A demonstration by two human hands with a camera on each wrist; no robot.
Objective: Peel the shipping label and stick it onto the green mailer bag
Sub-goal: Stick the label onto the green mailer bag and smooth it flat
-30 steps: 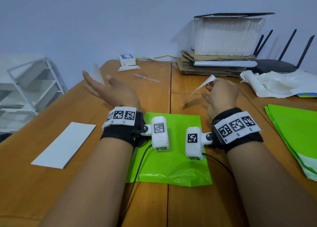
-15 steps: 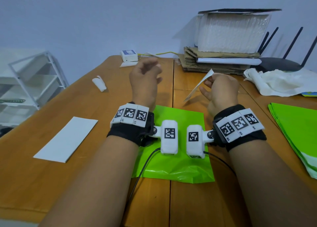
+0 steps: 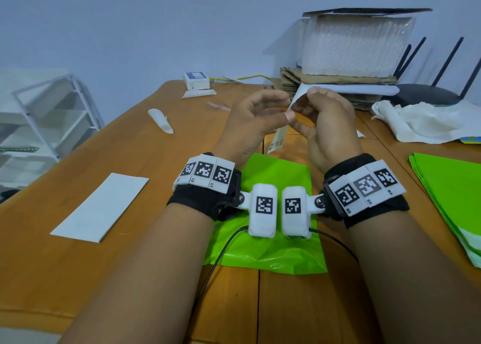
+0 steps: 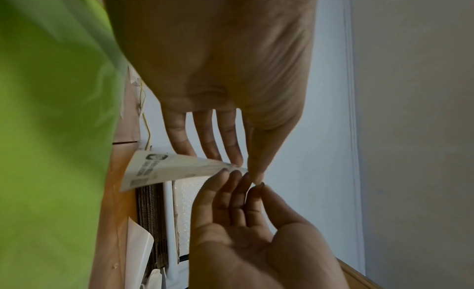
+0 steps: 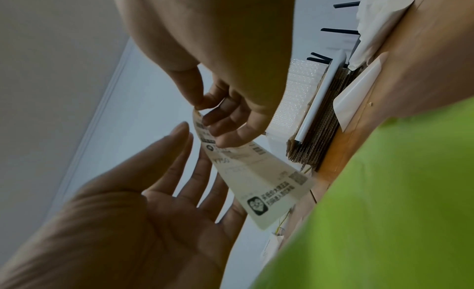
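Green mailer: your flat lime-green plastic mailer bag (image 3: 263, 250) lies on the brown wooden worktop (image 3: 78, 265) under both your wrists, apart from the label.
Label: your white printed shipping label (image 5: 256, 181) hangs in the air above the bag's far end, curling down from its top edge.
Right hand: your right hand (image 3: 325, 125) pinches the label's top edge, thumb and curled fingers closed on it.
Left hand: your left hand (image 3: 250, 125) is spread with nearly straight fingers just beside the label; whether its fingertips touch the paper cannot be told.
Around you: a white paper sheet (image 3: 100, 208) lies to the left, a rolled white strip (image 3: 160, 121) further off, a stack of green bags (image 3: 453, 195) to the right, and flattened cardboard (image 3: 335, 79) under bubble wrap at the back.
In the way: your hands cover most of the label from the head view.
Hard to read: the label's print is blurred, and the wrist views show the bag only as a green smear.
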